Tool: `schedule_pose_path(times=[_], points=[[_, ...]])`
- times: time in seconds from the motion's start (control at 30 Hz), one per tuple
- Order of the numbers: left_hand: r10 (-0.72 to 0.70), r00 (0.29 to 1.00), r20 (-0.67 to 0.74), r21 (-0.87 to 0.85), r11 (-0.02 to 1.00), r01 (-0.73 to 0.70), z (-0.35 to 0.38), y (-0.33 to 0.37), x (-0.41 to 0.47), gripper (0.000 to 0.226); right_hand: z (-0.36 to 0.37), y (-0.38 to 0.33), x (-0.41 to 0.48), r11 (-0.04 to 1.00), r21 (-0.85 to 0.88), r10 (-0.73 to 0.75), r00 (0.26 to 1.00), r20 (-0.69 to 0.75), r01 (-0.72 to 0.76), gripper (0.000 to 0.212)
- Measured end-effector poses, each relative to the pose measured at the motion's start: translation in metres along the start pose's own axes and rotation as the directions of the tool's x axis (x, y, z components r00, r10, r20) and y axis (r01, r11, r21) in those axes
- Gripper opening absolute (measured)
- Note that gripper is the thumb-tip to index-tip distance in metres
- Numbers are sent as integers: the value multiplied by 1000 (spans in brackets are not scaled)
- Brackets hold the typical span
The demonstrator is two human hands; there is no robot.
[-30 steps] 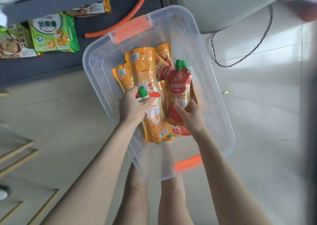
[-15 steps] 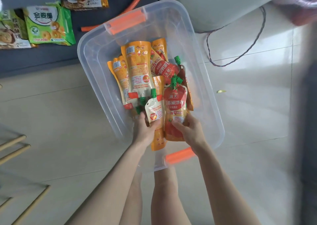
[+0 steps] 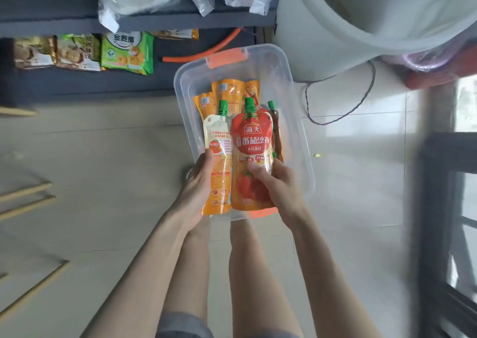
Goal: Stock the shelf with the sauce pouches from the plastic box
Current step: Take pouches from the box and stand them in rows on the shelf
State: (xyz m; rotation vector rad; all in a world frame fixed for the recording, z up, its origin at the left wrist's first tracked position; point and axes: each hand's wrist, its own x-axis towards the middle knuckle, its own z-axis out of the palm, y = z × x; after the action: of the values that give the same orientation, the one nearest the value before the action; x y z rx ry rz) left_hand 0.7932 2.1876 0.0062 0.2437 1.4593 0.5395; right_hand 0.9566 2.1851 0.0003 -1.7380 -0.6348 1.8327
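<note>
Two glossy spouted pouches held upright over the clear plastic box (image 3: 296, 136) | left hand (image 3: 200, 180) curls round the orange pouch (image 3: 218, 157), ribbed green cap up | right hand (image 3: 277, 183) grips the red pouch (image 3: 251, 152), thumb across its front | flat orange pouches (image 3: 228, 91) lie in the box, perhaps three, partly hidden | grey shelf (image 3: 64, 24) beyond

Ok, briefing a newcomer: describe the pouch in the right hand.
Find the clear plastic box on the floor. Over its near end, two pouches are held side by side. It is the red pouch with a tomato picture; its neighbour is the orange pouch.
</note>
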Motion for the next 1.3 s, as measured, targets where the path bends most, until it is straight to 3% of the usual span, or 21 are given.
schedule_pose_path(times=[0.07,0.17,0.33,0.53,0.7,0.97,1.13,1.3], points=[[-43,999,15,-48,998,44,-14,9,-28,71,14,-14,-21,1000,6,-17,1000,18,17,19],[-54,996,68,-109,992,62,-40,22,-70,59,41,-34,-53,1000,7,-31,999,43,31,27],[107,983,149,-149,985,-85,-99,45,-130,52,105,-68,-104,996,-25,-84,990,116,87,25],[335,937,102,-52,942,-331,-196,72,-188,42,212,-93,-150,973,-96,-188,962,198,210,7],[441,896,-53,-16,897,-443,-281,96,-224,39,296,-99,-178,954,-85,-269,947,174,287,12],[639,751,-165,30,765,-644,-381,190,-268,59,407,-177,-197,854,-65,-483,832,275,517,16],[769,616,-171,14,627,-779,-414,262,-287,49,460,-244,-192,770,-38,-595,738,319,637,13],[849,484,-210,63,506,-860,-442,339,-296,41,508,-315,-178,681,-13,-692,649,316,732,24]])
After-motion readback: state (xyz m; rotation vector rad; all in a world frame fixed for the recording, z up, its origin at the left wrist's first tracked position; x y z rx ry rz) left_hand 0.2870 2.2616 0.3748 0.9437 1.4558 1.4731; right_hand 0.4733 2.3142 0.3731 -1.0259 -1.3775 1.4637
